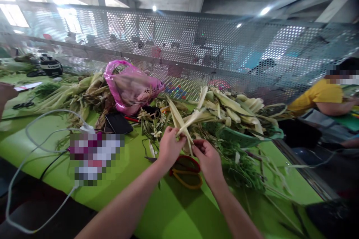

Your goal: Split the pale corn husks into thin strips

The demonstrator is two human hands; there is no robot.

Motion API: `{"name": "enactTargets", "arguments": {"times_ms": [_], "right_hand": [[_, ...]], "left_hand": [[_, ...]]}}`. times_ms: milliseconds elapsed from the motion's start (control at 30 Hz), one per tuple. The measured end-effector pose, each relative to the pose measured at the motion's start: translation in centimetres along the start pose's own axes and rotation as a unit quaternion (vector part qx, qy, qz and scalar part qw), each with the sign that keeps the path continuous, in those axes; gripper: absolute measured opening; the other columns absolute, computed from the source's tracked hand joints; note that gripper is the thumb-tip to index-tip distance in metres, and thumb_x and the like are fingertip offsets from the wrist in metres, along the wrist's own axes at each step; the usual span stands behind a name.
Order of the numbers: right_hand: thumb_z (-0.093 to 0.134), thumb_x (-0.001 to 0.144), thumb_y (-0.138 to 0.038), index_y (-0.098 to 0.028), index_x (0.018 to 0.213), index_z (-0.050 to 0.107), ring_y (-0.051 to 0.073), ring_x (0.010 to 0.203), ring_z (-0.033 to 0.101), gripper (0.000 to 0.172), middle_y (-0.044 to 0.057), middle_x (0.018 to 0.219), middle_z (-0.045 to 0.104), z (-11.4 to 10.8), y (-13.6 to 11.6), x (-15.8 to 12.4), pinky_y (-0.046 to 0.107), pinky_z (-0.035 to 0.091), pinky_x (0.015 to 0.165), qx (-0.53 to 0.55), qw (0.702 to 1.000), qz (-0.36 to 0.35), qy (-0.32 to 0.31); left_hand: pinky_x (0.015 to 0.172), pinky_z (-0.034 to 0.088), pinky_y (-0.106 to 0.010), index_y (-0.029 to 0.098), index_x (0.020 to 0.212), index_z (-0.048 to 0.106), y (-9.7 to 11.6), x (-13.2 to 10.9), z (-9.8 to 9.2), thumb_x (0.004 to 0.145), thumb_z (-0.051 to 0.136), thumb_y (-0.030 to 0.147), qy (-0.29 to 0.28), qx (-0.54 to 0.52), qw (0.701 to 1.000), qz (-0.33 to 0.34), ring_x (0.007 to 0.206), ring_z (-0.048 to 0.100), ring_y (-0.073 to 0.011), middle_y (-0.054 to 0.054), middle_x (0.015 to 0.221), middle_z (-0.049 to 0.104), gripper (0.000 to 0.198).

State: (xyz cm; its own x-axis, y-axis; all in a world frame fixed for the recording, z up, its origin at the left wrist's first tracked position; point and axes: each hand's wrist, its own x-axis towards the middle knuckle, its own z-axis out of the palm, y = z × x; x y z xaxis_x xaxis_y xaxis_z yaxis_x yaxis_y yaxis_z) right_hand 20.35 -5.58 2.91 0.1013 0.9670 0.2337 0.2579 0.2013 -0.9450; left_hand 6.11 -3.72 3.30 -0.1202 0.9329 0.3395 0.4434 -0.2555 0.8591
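Note:
My left hand [171, 145] is closed, pinching pale corn husk strips [183, 126] that cross one another above the table. Close by on the right, my right hand [206, 157] pinches the lower end of the same strips. Below and between both hands lie scissors [187, 181] with red and yellow handles, partly covered by my left hand. Behind the strips is a heap of dried plant pieces [155, 119]. To the right, a green basket [249, 140] holds a pile of corn husks [235, 110].
On the green table [112, 194] are a pink plastic bag [129, 86], a black phone [119, 123], white cables [26, 138], green sprigs [238, 168] and black scissors [24, 104]. A perforated metal screen [168, 44] stands behind. A person in yellow [316, 95] sits at right.

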Motion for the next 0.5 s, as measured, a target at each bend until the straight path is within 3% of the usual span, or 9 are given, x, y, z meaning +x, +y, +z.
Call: {"name": "enactTargets", "arguments": {"times_ms": [100, 233, 333, 500], "right_hand": [[0.063, 0.075, -0.036, -0.02, 0.087, 0.062, 0.022, 0.069, 0.064, 0.019, 0.005, 0.077, 0.07, 0.0, -0.2, -0.2, 0.034, 0.051, 0.066, -0.038, 0.999, -0.02, 0.015], [0.06, 0.079, -0.039, -0.021, 0.09, 0.061, 0.023, 0.073, 0.066, 0.021, 0.006, 0.082, 0.071, -0.1, -0.2, -0.2, 0.034, 0.05, 0.069, -0.094, 0.995, -0.037, 0.02], [0.058, 0.08, -0.037, -0.021, 0.092, 0.061, 0.023, 0.074, 0.066, 0.02, 0.006, 0.084, 0.071, -0.6, 0.3, 0.2, 0.033, 0.049, 0.07, -0.135, 0.99, -0.041, 0.029], [0.056, 0.079, -0.039, -0.019, 0.094, 0.061, 0.022, 0.067, 0.064, 0.026, 0.007, 0.081, 0.069, -2.9, 2.1, 1.9, 0.033, 0.048, 0.067, -0.179, 0.979, -0.022, 0.097]], "left_hand": [[0.077, 0.043, -0.026, 0.018, 0.074, 0.064, -0.3, 0.0, 0.3, 0.082, 0.056, 0.032, -0.041, -0.05, 0.998, 0.0, 0.079, 0.056, -0.015, -0.002, 0.082, 0.053, 0.017], [0.07, 0.042, -0.025, 0.015, 0.075, 0.065, -0.5, 0.1, 0.9, 0.074, 0.064, 0.033, -0.076, -0.141, 0.986, -0.054, 0.072, 0.054, -0.0139, -0.001, 0.075, 0.055, 0.017], [0.06, 0.038, -0.022, 0.014, 0.077, 0.064, -0.2, 0.2, 0.8, 0.07, 0.067, 0.028, -0.112, -0.274, 0.948, -0.118, 0.061, 0.049, -0.0092, 0.0, 0.07, 0.057, 0.016], [0.042, 0.018, -0.02, 0.014, 0.083, 0.062, 0.8, 0.3, -0.8, 0.066, 0.075, 0.035, -0.149, -0.427, 0.868, -0.207, 0.042, 0.026, -0.0023, 0.006, 0.058, 0.045, 0.03]]}}
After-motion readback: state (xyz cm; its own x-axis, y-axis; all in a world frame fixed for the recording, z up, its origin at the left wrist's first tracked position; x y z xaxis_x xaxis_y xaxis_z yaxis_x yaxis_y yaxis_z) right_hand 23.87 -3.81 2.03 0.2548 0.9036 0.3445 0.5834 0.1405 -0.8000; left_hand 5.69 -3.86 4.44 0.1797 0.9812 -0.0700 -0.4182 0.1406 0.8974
